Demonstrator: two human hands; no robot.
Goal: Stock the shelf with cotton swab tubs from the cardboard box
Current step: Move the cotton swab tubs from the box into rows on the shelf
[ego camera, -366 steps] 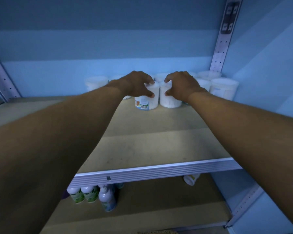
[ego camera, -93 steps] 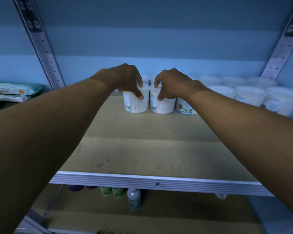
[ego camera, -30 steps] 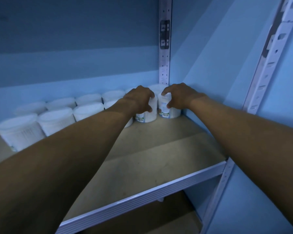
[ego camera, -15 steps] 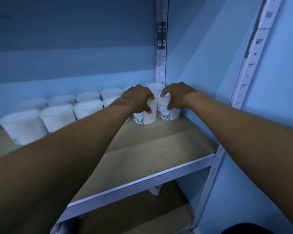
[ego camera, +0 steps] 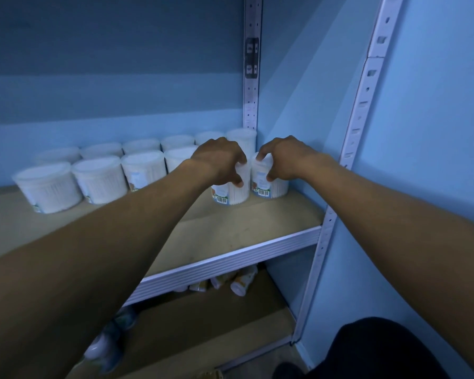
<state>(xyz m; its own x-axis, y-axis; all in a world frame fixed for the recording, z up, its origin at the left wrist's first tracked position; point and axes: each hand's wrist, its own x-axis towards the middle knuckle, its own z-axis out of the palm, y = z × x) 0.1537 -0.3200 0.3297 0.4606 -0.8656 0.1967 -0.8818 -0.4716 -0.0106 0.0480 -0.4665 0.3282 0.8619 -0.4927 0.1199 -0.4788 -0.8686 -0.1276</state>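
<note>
Two tubs gripped at shelf (ego camera: 230, 231) corner.
Left hand (ego camera: 219, 160) curled round left tub (ego camera: 231, 192); right hand (ego camera: 282, 157) curled round right tub (ego camera: 268, 187), touching.

Both tubs (ego camera: 230, 191) now stand further along, at the shelf's (ego camera: 230, 231) right corner.

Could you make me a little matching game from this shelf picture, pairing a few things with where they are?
Things:
1. left hand
2. right hand
3. corner tub
4. small bottles

Places:
A. on the lower shelf
B. gripping the tub nearest the side wall
C. at the back, against the rear upright post
D. gripping the barcode tub second from the side wall

Pairs: 1-D, 2-B, 3-C, 4-A
</note>
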